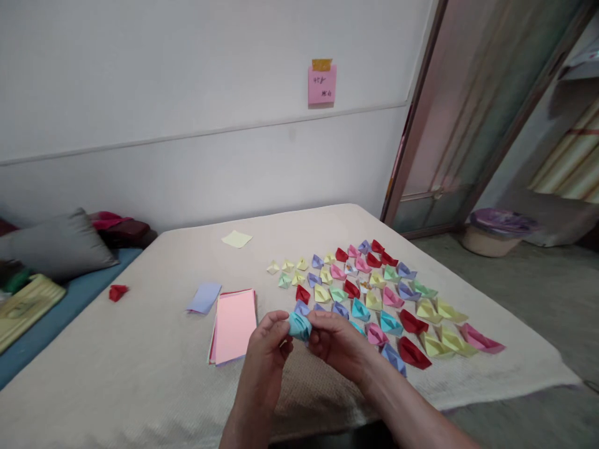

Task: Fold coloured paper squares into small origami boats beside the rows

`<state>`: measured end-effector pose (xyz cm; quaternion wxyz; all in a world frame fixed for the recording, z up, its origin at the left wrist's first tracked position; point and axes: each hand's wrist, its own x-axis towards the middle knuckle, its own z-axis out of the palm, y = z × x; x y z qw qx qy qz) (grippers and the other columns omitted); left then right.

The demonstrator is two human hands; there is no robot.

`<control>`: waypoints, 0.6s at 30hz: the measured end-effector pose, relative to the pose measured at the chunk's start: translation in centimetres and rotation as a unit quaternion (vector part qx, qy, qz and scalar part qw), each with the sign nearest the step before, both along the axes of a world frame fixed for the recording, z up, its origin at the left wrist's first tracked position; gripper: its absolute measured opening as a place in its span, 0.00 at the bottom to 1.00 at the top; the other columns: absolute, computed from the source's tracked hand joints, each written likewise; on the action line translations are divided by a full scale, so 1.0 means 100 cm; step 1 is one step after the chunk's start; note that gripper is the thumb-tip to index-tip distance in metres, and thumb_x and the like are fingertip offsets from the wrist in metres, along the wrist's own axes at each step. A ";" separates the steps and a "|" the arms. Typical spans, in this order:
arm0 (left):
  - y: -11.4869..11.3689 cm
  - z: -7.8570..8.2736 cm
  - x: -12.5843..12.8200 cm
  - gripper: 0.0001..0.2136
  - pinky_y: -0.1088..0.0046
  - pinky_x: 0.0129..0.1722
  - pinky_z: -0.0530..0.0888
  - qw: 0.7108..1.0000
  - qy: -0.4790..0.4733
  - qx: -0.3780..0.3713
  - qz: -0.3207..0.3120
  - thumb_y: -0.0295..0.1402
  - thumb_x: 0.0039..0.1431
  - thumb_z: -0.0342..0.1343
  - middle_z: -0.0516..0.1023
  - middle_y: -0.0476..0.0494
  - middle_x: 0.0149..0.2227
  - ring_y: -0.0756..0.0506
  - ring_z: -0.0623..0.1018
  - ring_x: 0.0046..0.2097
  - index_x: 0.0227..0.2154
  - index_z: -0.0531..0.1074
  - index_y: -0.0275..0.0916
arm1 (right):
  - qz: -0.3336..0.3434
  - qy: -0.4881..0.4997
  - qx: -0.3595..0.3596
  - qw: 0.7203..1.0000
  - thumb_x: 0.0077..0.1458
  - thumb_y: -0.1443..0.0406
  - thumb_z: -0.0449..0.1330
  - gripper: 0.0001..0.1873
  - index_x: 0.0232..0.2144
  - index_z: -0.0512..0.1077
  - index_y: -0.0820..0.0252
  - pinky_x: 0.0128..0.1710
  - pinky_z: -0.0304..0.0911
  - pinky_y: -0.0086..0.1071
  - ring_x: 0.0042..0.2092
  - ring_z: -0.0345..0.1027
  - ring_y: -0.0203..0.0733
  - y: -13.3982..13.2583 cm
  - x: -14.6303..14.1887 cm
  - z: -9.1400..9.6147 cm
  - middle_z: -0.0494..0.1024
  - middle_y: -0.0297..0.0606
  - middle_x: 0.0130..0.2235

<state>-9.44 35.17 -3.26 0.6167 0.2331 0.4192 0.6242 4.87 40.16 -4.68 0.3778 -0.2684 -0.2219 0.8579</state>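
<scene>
Both my hands meet over the near edge of a cream-covered table point(140, 374). My left hand point(267, 349) and my right hand point(337, 342) each pinch one side of a small light-blue folded paper piece point(299, 325), held just above the cloth. Right behind and to the right of my hands lie several rows of finished paper boats point(374, 293) in red, yellow, pink, blue, purple and green. To the left of my hands rests a stack of paper sheets with a pink sheet point(234, 324) on top.
A loose lilac sheet point(204, 297) lies beside the stack and a pale yellow sheet point(236, 239) farther back. A red folded piece point(116, 292) sits at the table's left edge. Grey cushion point(60, 246) at left. Pink note point(322, 84) taped to the wall. Basket point(496, 232) on the floor at right.
</scene>
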 end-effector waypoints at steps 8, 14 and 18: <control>-0.001 0.008 0.008 0.22 0.72 0.38 0.69 0.991 0.103 0.080 -0.017 0.23 0.41 0.64 0.76 0.46 0.38 0.47 0.76 0.37 0.43 0.71 0.41 | -0.017 -0.021 0.000 1.000 0.43 0.68 0.66 0.07 0.23 0.72 0.66 0.20 0.53 0.19 0.20 0.60 0.25 0.000 -0.004 -0.003 0.69 0.28 0.19; -0.002 -0.001 0.007 0.09 0.71 0.41 0.70 0.928 0.328 0.170 0.048 0.23 0.47 0.58 0.70 0.42 0.47 0.43 0.73 0.45 0.32 0.76 0.41 | -0.011 -0.032 0.008 0.999 0.42 0.67 0.67 0.08 0.22 0.71 0.66 0.19 0.51 0.20 0.20 0.59 0.26 0.001 -0.003 -0.002 0.68 0.28 0.17; -0.004 0.006 0.011 0.08 0.70 0.42 0.70 0.910 0.372 0.167 0.071 0.23 0.49 0.56 0.71 0.41 0.45 0.42 0.72 0.46 0.30 0.76 0.41 | -0.011 -0.044 0.025 0.999 0.43 0.65 0.66 0.09 0.21 0.70 0.65 0.19 0.47 0.22 0.18 0.55 0.26 0.000 -0.003 -0.001 0.66 0.27 0.16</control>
